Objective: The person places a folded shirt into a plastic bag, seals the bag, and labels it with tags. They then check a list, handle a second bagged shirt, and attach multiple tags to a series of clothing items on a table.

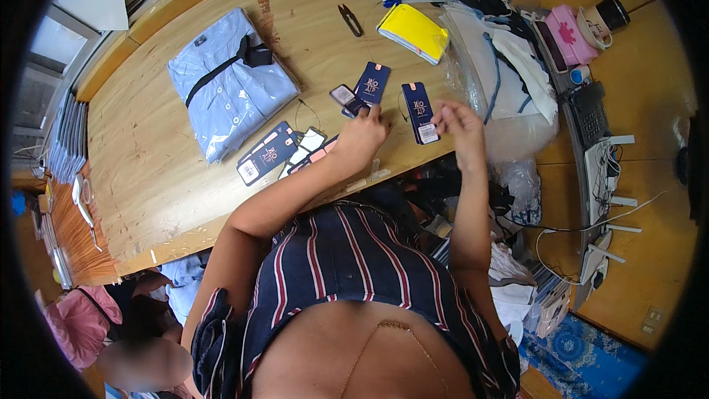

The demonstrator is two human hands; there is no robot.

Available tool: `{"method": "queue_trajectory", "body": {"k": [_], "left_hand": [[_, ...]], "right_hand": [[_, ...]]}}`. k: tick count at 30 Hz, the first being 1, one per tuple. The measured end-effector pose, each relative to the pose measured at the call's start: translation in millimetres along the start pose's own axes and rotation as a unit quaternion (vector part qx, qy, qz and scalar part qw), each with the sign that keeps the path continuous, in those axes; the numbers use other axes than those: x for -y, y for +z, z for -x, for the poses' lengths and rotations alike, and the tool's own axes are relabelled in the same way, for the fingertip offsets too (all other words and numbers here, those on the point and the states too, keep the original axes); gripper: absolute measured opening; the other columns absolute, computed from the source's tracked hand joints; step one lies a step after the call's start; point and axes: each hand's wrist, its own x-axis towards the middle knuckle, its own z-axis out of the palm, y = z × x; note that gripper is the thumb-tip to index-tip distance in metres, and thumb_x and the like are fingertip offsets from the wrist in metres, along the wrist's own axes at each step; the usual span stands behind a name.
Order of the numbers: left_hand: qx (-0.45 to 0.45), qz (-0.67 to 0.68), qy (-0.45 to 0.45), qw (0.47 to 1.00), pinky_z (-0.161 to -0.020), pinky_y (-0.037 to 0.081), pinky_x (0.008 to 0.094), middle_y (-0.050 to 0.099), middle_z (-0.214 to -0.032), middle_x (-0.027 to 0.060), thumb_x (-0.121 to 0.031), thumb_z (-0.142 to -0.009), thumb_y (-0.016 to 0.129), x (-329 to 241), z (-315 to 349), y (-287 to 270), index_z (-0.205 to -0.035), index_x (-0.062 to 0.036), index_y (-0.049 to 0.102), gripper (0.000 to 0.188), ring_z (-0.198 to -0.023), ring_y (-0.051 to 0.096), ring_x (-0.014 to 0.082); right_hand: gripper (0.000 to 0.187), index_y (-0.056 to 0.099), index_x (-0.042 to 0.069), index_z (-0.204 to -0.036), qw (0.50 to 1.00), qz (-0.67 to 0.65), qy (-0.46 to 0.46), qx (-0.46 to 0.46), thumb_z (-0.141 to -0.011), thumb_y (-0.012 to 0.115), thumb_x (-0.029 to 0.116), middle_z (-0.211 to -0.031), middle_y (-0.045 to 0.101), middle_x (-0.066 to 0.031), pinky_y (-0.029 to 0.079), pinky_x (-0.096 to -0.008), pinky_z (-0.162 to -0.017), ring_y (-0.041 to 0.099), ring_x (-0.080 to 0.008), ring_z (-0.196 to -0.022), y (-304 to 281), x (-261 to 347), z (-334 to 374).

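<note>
The broad tabletop [148,199] is pale, worn wood with a grained surface and a rough brown stain toward its far edge. At its left lies a folded light-blue shirt [233,114] in clear, glossy plastic, a thick, flat block with a black band [214,77] across it; it looks soft inside and slippery outside, best lifted with support from beneath. Farther back, a yellow pouch [413,33] has a smooth sheen and rounded corners. Nearer the body, the left hand [363,138] has its fingers drawn together on a small dark tag [346,96], seemingly pinching its lower end. The right hand [464,131] is half curled beside a long navy tag [417,103], fingertips close to its white label; whether they grip it, I cannot tell. Another navy tag [374,81] lies just beyond the left hand, and more tags [267,154] overlap near the left forearm. All seem to be thin, smooth card: very light, fairly stiff, liable to slide over one another and crease at the corners, so a gentle pinch on the long edges should suit. Smaller still are dark metal thread snips [350,21] and a wiry loop of thin cord [314,109], which could snag.
</note>
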Motion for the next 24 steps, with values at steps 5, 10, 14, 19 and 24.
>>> {"method": "queue_trajectory", "body": {"k": [5, 10, 14, 19, 24], "left_hand": [[-0.001, 0.125, 0.006, 0.992, -0.059, 0.045, 0.0314, 0.048, -0.081, 0.0117, -0.012, -0.069, 0.052, 3, 11, 9, -0.074, -0.0038, 0.053, 0.010, -0.071, 0.053, 0.0245], [0.020, 0.129, 0.031, 0.991, -0.059, 0.045, 0.0318, 0.049, -0.079, 0.0119, -0.012, -0.070, 0.052, 9, -1, 9, -0.077, -0.0032, 0.054, 0.011, -0.068, 0.054, 0.0247], [-0.034, 0.349, 0.024, 0.936, -0.055, 0.045, 0.0270, 0.052, -0.074, 0.0112, -0.002, -0.066, 0.055, 13, -7, -3, -0.078, -0.0013, 0.054, 0.012, -0.062, 0.055, 0.0203], [-0.036, 0.669, -0.105, 0.735, -0.056, 0.044, 0.0212, 0.057, -0.073, 0.0067, 0.004, -0.070, 0.057, 6, -12, -14, -0.077, 0.0013, 0.054, 0.008, -0.061, 0.054, 0.0104], [-0.024, 0.761, -0.161, 0.628, -0.064, 0.044, 0.0213, 0.058, -0.072, 0.0073, 0.002, -0.069, 0.059, 5, -11, -15, -0.077, 0.0031, 0.055, 0.008, -0.067, 0.055, 0.0108]], "right_hand": [[0.016, 0.058, 0.001, -0.090, 0.999, -0.016, 0.029, -0.023, -0.079, 0.047, 0.005, -0.068, 0.054, -0.0022, 0.038, -0.0184, -0.057, 0.046, -0.0070, -0.059, 5, -37, 25], [0.015, 0.056, -0.001, -0.090, 0.999, -0.010, 0.020, -0.048, -0.078, 0.047, 0.001, -0.072, 0.057, -0.0057, 0.040, -0.0193, -0.059, 0.050, -0.0087, -0.062, 9, -43, 32], [0.009, 0.051, -0.003, -0.085, 0.996, -0.033, 0.009, -0.077, -0.077, 0.048, -0.002, -0.073, 0.058, -0.0095, 0.043, -0.0205, -0.058, 0.054, -0.0103, -0.064, 15, -43, 33], [0.006, 0.049, -0.003, -0.082, 0.999, -0.038, -0.001, 0.021, -0.076, 0.050, -0.002, -0.074, 0.059, -0.0105, 0.044, -0.0212, -0.059, 0.056, -0.0116, -0.065, 36, -30, 33], [0.006, 0.052, -0.001, -0.080, 0.995, 0.061, -0.062, -0.057, -0.073, 0.052, 0.000, -0.073, 0.058, -0.0074, 0.043, -0.0233, -0.058, 0.056, -0.0136, -0.064, 43, -26, 30]]}}
